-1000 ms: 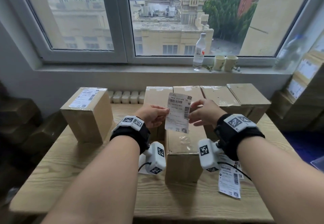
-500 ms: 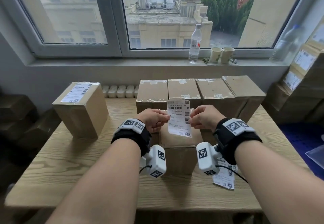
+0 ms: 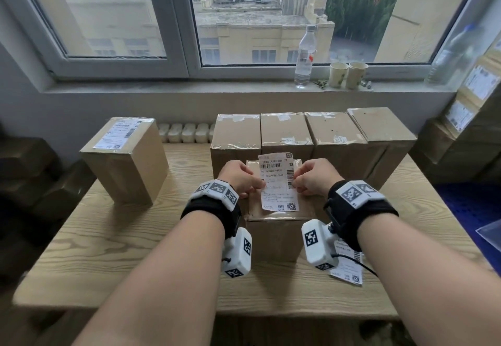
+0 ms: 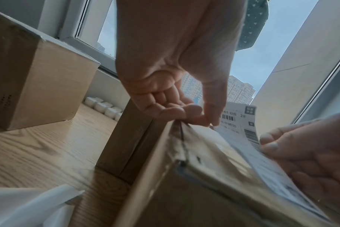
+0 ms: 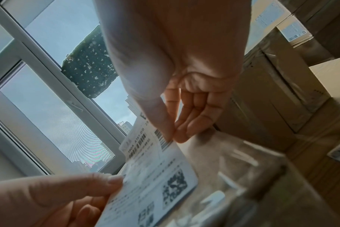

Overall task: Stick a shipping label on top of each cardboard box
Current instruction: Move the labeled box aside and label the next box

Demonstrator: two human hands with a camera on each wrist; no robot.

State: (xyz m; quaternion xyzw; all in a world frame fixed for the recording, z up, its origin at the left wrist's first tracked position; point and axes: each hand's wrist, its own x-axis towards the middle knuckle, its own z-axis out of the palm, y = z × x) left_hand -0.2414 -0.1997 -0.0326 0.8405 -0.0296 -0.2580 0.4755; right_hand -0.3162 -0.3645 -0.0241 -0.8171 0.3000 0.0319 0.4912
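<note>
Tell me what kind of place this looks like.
Probably a small parcel-packing room: taped cardboard boxes lined up on a wooden table, a shipping label in the hands, labelled boxes stacked at right.

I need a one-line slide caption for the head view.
Both hands lower a shipping label onto a cardboard box.

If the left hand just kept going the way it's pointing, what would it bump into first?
Probably the label it already pinches. Past that, the left hand points down and forward at the top of the box beneath, then the row of boxes behind. Depth is hard to judge here.
</note>
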